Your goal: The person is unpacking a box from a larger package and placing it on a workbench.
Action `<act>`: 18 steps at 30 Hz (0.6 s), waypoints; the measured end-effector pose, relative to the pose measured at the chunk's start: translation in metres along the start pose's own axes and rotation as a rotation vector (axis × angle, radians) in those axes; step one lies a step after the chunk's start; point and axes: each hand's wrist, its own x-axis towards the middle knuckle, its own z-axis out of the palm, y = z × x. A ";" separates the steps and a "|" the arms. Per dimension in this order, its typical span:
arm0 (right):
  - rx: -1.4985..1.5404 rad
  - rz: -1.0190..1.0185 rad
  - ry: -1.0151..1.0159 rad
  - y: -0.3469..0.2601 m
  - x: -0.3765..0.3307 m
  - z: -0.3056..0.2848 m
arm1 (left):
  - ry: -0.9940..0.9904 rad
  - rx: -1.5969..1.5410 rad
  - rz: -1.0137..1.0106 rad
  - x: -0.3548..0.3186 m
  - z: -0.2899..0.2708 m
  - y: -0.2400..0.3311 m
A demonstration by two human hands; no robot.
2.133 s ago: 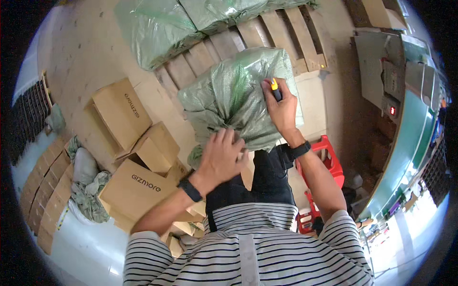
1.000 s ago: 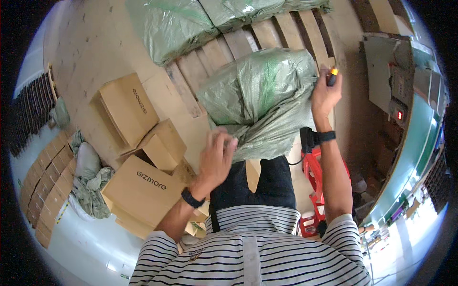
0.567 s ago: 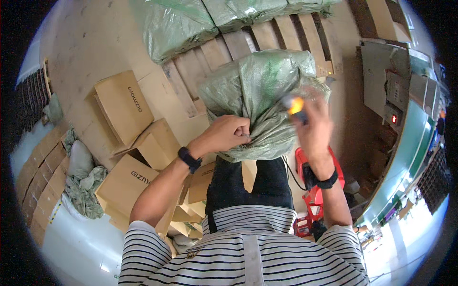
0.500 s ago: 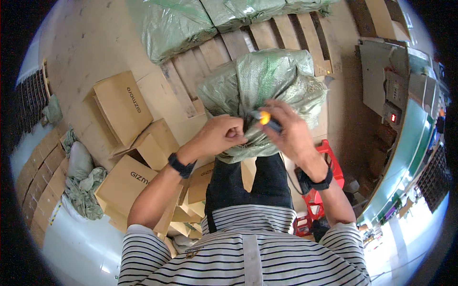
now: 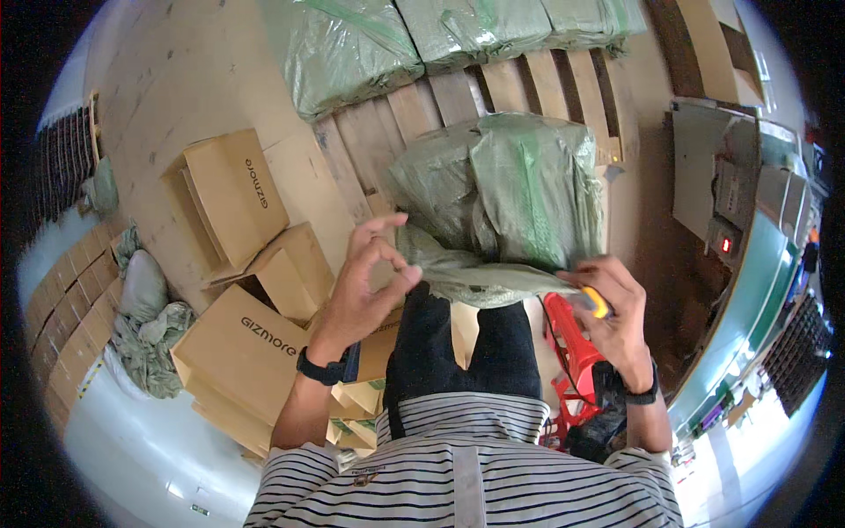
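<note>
A green woven plastic sack (image 5: 528,194) with a bulky, boxy shape lies in front of my legs, its loose edge pulled out toward me. My right hand (image 5: 618,308) is closed around a small yellow-and-black handled tool (image 5: 595,302), whose exact kind is blurred. Its fingers also meet the right end of the sack's loose edge. Off the sack's left corner, my left hand (image 5: 363,280) has its fingers apart and curved, with nothing visible in them.
Full green sacks (image 5: 480,35) sit on a wooden pallet (image 5: 409,110) beyond. Cardboard boxes (image 5: 233,189) are at the left. A red plastic stool (image 5: 576,352) stands close by my right leg. A workbench (image 5: 748,290) runs along the right.
My hands have moved from close together over the sack's middle to wide apart. The right one went right and nearer with the tool; the sack's edge now stretches out flat.
</note>
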 end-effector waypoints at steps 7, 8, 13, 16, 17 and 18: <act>-0.052 0.512 -0.292 -0.009 0.031 -0.013 | -0.458 0.061 -0.115 0.013 0.046 0.019; -0.221 0.312 -0.167 -0.012 0.037 -0.005 | -0.486 0.022 -0.019 0.009 0.055 0.016; -0.656 0.076 -0.168 -0.006 0.078 0.078 | -0.384 0.190 0.222 -0.013 0.083 0.013; -0.679 -0.060 -0.232 0.037 0.091 0.095 | -0.401 0.235 0.276 -0.020 0.085 0.011; -0.677 -0.069 -0.230 0.036 0.102 0.083 | -0.423 0.208 0.222 -0.023 0.084 0.008; -0.415 0.016 -0.220 0.035 0.112 0.061 | -0.445 0.180 0.169 -0.026 0.081 0.005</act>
